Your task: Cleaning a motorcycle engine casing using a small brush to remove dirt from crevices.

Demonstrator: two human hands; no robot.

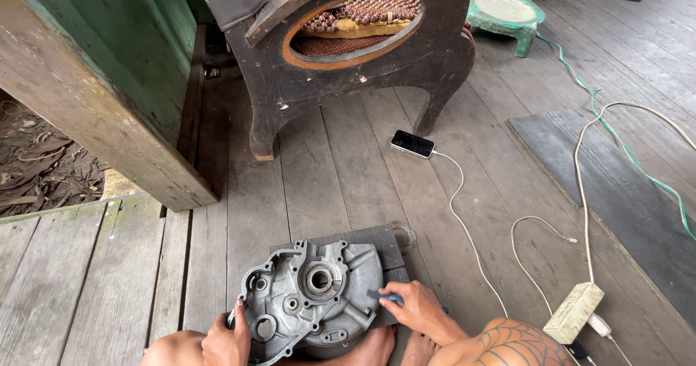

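Looking down from the head camera, we see a grey metal engine cover [312,301] lying on a dark mat [373,239] on the wooden plank floor [116,286], just in front of our bare feet [377,348]. Our left hand [226,340] is closed on the cover's lower left edge, fingers curled over the rim. Our right hand [417,308] rests at the cover's right edge and grips a small blue-handled tool [384,295], whose tip lies against the metal. Beyond the mat, a phone [412,144] lies face up on the planks, with a white cable [464,221] running from it towards a pale power strip [574,312] beside our right arm. A dark wooden chair [348,54] stands farther back, with a green stool [505,14] behind it to the right.
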